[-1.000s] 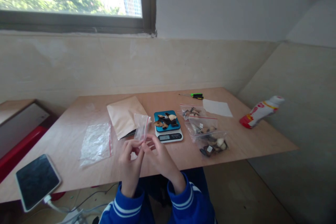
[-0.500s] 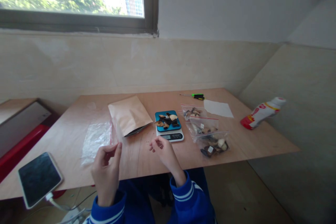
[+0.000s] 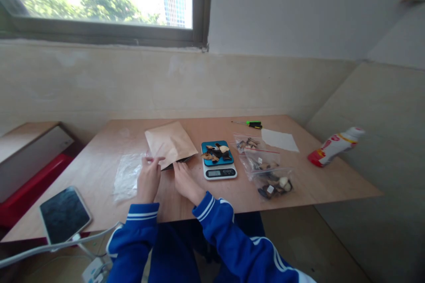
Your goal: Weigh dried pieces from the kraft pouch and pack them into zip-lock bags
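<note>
A brown paper pouch [image 3: 171, 140] lies on the wooden table [image 3: 318, 181] with its dark open mouth facing me. My left hand [image 3: 148, 177] reaches to the pouch's near left corner, with fingers and thumb pinched on its edge. My right hand [image 3: 184, 181] lies low on the table just right of it. Its fingers are stretched out to the pouch's mouth and the tips touch the opening. A blue-topped kitchen scale [image 3: 219, 162] with dark and pale dried pieces on it stands just right of the pouch. Both sleeves are blue with white stripes.
A pile of clear zip bags [image 3: 127, 176] lies left of my hands. Three filled zip bags [image 3: 267, 170] sit right of the scale. Farther back are a white paper [image 3: 280, 139] and a green screwdriver [image 3: 252, 124]. A phone [image 3: 64, 214] on a cable lies front left, and a bottle [image 3: 334, 147] lies at the right.
Both hands moved forward from the table's near edge to the paper pouch. The small clear bag that they held up a second ago is no longer raised. The camera shifted a little.
</note>
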`<action>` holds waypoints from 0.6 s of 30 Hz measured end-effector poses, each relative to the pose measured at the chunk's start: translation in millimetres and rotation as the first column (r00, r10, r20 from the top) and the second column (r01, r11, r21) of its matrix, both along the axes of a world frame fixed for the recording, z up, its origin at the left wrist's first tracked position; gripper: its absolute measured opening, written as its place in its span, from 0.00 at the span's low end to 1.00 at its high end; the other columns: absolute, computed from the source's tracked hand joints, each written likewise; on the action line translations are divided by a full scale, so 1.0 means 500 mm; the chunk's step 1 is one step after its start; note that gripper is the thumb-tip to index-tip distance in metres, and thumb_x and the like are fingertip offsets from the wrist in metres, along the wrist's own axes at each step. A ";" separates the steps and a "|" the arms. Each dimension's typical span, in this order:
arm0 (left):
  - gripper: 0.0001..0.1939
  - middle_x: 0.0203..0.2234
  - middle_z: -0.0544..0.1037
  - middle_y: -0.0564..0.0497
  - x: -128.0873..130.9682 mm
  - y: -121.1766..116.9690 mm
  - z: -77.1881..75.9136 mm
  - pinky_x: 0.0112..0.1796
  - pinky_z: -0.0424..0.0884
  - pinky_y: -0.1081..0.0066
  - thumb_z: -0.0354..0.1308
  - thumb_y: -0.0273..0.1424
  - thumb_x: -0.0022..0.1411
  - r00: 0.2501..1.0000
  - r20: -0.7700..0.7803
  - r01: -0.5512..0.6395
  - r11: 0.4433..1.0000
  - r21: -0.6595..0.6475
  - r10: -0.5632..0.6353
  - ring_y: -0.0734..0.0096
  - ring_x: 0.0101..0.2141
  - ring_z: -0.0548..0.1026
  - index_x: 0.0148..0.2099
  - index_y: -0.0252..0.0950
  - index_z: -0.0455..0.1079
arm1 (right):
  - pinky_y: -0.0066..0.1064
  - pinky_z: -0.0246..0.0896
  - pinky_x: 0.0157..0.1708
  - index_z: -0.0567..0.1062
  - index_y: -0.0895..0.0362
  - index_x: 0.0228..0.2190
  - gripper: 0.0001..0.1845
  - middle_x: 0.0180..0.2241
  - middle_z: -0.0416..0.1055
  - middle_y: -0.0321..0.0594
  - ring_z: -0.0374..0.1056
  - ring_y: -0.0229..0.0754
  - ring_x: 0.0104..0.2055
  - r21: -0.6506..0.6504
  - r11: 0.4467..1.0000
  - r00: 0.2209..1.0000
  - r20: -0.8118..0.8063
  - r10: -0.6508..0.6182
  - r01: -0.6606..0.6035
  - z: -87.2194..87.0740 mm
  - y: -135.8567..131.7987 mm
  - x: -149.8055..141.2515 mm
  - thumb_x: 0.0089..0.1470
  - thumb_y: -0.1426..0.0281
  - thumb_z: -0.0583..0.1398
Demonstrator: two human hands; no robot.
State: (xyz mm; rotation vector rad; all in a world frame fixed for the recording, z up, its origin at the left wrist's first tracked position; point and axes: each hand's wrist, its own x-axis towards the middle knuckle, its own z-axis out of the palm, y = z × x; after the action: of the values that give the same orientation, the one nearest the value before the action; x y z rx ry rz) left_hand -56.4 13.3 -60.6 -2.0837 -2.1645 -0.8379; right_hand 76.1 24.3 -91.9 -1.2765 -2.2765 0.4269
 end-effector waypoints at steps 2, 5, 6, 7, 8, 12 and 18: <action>0.17 0.47 0.65 0.41 0.002 0.012 0.001 0.25 0.66 0.70 0.45 0.34 0.64 0.999 -0.046 0.013 0.999 -0.040 -0.015 0.66 0.33 0.73 0.52 0.39 0.68 | 0.48 0.53 0.58 0.52 0.71 0.60 0.36 0.55 0.62 0.61 0.57 0.52 0.59 0.032 0.999 1.000 -0.014 0.016 -0.015 -0.002 0.000 -0.001 0.47 0.86 0.47; 0.21 0.52 0.64 0.42 -0.001 0.017 0.005 0.25 0.65 0.71 0.49 0.41 0.62 0.997 -0.061 0.040 0.999 -0.021 -0.042 0.63 0.37 0.74 0.55 0.41 0.65 | 0.50 0.50 0.60 0.48 0.66 0.62 0.39 0.54 0.64 0.57 0.58 0.49 0.59 0.075 0.996 0.999 0.011 0.042 -0.043 0.007 0.006 0.000 0.46 0.87 0.47; 0.21 0.51 0.65 0.43 -0.004 0.019 0.005 0.25 0.65 0.72 0.49 0.42 0.62 0.998 -0.053 0.046 0.999 -0.004 -0.046 0.63 0.37 0.75 0.54 0.41 0.66 | 0.49 0.50 0.61 0.49 0.66 0.62 0.39 0.54 0.65 0.56 0.59 0.49 0.58 0.091 0.994 0.998 0.028 0.052 -0.054 0.012 0.008 0.002 0.47 0.87 0.47; 0.19 0.49 0.68 0.44 -0.009 0.022 0.006 0.25 0.64 0.72 0.49 0.41 0.63 0.998 -0.040 0.048 0.999 0.017 -0.048 0.64 0.36 0.75 0.53 0.41 0.68 | 0.48 0.49 0.61 0.51 0.67 0.61 0.38 0.53 0.65 0.56 0.60 0.48 0.58 0.107 0.992 0.997 0.044 0.061 -0.065 0.017 0.010 0.003 0.47 0.86 0.47; 0.17 0.46 0.70 0.45 -0.014 0.027 0.008 0.26 0.64 0.73 0.49 0.40 0.63 0.999 -0.022 0.051 0.998 0.042 -0.050 0.65 0.35 0.75 0.50 0.41 0.69 | 0.46 0.48 0.62 0.53 0.68 0.60 0.36 0.54 0.65 0.56 0.59 0.48 0.58 0.122 0.990 0.996 0.055 0.070 -0.076 0.023 0.011 0.004 0.48 0.86 0.47; 0.12 0.35 0.76 0.49 -0.031 0.054 0.025 0.29 0.64 0.73 0.49 0.36 0.64 0.991 0.076 0.097 0.977 0.192 -0.114 0.70 0.29 0.74 0.41 0.37 0.72 | 0.38 0.50 0.62 0.65 0.69 0.54 0.27 0.55 0.64 0.55 0.56 0.46 0.60 0.142 0.988 0.996 0.059 0.059 -0.067 0.045 0.009 0.010 0.53 0.85 0.47; 0.11 0.31 0.77 0.50 -0.017 0.065 0.056 0.32 0.66 0.73 0.51 0.35 0.63 0.964 0.163 0.136 0.916 0.376 -0.210 0.72 0.28 0.73 0.39 0.35 0.72 | 0.37 0.64 0.49 0.75 0.66 0.40 0.16 0.39 0.75 0.52 0.69 0.48 0.46 0.084 0.995 0.979 0.199 0.040 -0.057 0.096 -0.001 0.008 0.56 0.82 0.50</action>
State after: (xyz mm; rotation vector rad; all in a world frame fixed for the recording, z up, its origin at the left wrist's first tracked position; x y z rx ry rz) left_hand -64.7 45.9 -32.6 -2.0929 -1.7400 -1.4015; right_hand 79.9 23.7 -43.7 -1.2700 -2.4653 0.2202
